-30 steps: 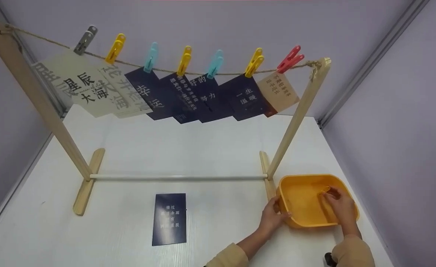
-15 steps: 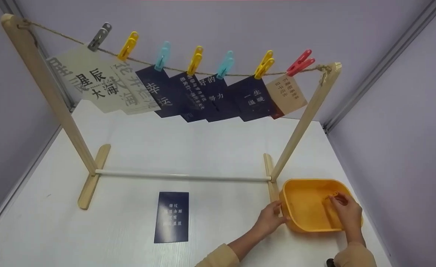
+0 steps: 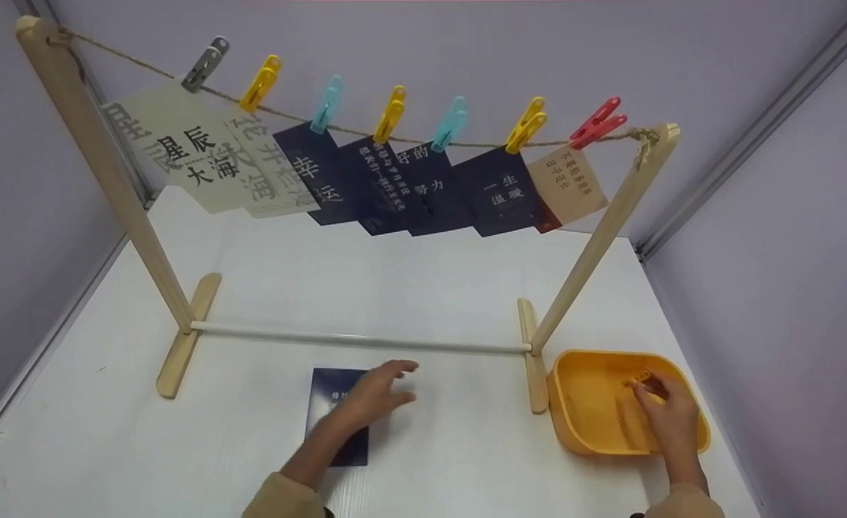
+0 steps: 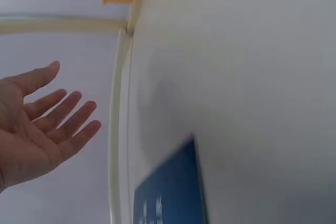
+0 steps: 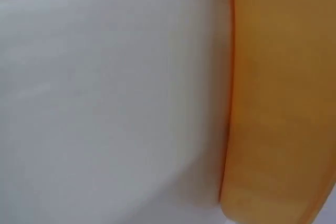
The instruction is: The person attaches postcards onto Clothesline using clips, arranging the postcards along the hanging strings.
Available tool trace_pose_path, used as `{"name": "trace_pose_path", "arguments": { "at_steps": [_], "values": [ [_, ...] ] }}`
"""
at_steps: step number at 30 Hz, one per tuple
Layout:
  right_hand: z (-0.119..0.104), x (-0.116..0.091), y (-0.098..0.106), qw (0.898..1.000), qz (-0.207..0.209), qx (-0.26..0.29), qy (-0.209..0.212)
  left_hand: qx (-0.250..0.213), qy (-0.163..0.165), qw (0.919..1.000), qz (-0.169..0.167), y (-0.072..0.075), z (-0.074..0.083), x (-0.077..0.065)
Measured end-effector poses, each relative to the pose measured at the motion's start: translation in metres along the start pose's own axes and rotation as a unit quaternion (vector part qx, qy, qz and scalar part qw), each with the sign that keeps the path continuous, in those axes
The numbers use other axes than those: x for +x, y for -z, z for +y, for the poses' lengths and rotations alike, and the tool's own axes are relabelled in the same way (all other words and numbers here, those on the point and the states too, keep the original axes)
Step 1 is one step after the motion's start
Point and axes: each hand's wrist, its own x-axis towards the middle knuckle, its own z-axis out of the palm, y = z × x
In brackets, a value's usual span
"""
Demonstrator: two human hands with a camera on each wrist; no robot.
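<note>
My left hand [image 3: 374, 396] hangs over a dark blue card [image 3: 322, 403] lying on the table, fingers spread and nothing in them. In the left wrist view, the same hand [image 4: 39, 127] shows relaxed fingers, with the card [image 4: 170, 190] below to its right. My right hand [image 3: 671, 421] pinches a yellow clothespin [image 3: 639, 376] inside the orange-yellow plastic basin [image 3: 565, 428]. Only the outer wall of that basin [image 5: 283, 98] and white tabletop fill the right wrist view, so the right hand itself is out of sight there.
A wooden rack [image 3: 589, 252] stands behind, its twine [image 3: 124, 65] strung between two posts. Several cards hang there, including a dark blue card [image 3: 506, 191] under a yellow clothespin [image 3: 525, 126]. A white rod [image 3: 358, 338] joins the rack's feet. Walls close in both sides.
My left hand has let go of the basin's left rim and moved left over the card. The right hand keeps pinching the clothespin in the basin. The head view has shifted slightly.
</note>
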Motion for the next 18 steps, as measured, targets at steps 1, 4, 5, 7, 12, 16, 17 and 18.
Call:
{"name": "trace_pose_path", "arguments": {
  "at_steps": [1,4,5,7,12,16,17,18],
  "values": [
    [0.004,0.000,-0.005,1.000,0.004,0.014,0.017,0.033,0.012,0.9994,-0.002,0.012,-0.006,-0.008],
    [0.012,-0.001,-0.025,0.996,0.009,0.070,0.054,0.127,0.052,0.9905,-0.003,0.042,-0.021,-0.027],
    [0.013,-0.001,-0.033,0.995,0.008,0.084,0.058,0.157,0.059,0.9859,-0.002,0.049,-0.025,-0.032],
    [0.003,-0.002,-0.046,0.991,-0.009,0.116,0.067,0.206,0.070,0.9761,-0.004,0.059,-0.031,-0.041],
    [-0.056,-0.008,-0.070,0.972,-0.083,0.182,0.124,0.286,0.071,0.9546,-0.045,0.065,-0.042,-0.056],
    [-0.105,-0.015,-0.080,0.947,-0.151,0.247,0.138,0.316,0.073,0.9444,-0.053,0.058,-0.045,-0.061],
    [-0.110,-0.017,-0.086,0.942,-0.159,0.260,0.142,0.324,0.073,0.9419,-0.049,0.056,-0.046,-0.061],
    [-0.105,-0.020,-0.096,0.945,-0.160,0.244,0.148,0.330,0.071,0.9401,-0.044,0.055,-0.047,-0.061]
  ]
}}
